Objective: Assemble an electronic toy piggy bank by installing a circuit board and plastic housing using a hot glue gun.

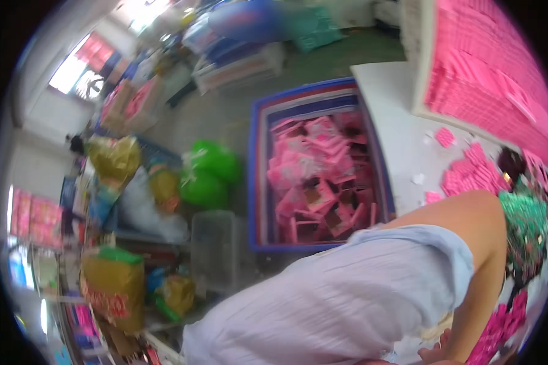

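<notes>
Head view: fingers (430, 353) at bottom edge; tub (256, 176) tight beside table (391, 115).

Workshop, seemingly; worktable (383, 91); pink stacks (481, 67); bin (255, 182) heaped with pink boxes (326, 137)

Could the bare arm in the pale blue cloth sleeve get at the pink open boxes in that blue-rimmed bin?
Probably yes: the blue-rimmed bin is open on top, and nothing seems to cover most of the pink open boxes. But the bare arm bends away, so it would likely need to swing round.
</notes>
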`<state>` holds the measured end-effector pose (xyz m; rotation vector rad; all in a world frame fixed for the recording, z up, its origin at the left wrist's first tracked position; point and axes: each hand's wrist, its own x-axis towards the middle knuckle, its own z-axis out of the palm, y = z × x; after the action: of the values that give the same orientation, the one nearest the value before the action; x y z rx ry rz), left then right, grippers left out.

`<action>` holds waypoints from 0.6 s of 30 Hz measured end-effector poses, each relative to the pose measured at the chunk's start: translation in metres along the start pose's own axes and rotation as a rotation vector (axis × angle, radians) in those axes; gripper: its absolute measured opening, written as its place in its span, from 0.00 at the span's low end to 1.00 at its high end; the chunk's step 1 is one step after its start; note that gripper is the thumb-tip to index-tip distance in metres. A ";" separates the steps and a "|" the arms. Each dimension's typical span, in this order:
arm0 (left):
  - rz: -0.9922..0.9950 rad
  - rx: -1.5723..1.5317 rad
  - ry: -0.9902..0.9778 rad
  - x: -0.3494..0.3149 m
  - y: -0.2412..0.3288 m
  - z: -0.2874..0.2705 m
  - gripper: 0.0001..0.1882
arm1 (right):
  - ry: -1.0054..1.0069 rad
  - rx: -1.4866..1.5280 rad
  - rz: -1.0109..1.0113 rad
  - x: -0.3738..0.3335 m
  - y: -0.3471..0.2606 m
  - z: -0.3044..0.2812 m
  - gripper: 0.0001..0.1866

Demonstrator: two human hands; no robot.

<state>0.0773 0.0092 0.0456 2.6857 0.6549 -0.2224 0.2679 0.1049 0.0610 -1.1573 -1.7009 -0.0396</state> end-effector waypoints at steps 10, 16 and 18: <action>0.329 0.133 -0.129 0.091 0.105 0.012 0.16 | -0.059 0.104 0.317 0.030 0.119 -0.063 0.18; 0.402 0.146 -0.185 0.045 0.155 0.004 0.14 | -0.043 0.305 0.350 0.034 0.058 -0.061 0.19; 0.352 -0.002 -0.230 0.006 0.132 -0.011 0.13 | -0.029 0.375 0.385 0.021 0.038 -0.047 0.25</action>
<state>0.1458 -0.0930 0.0952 2.6617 0.1103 -0.4250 0.3280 0.1152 0.0806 -1.1783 -1.4058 0.5149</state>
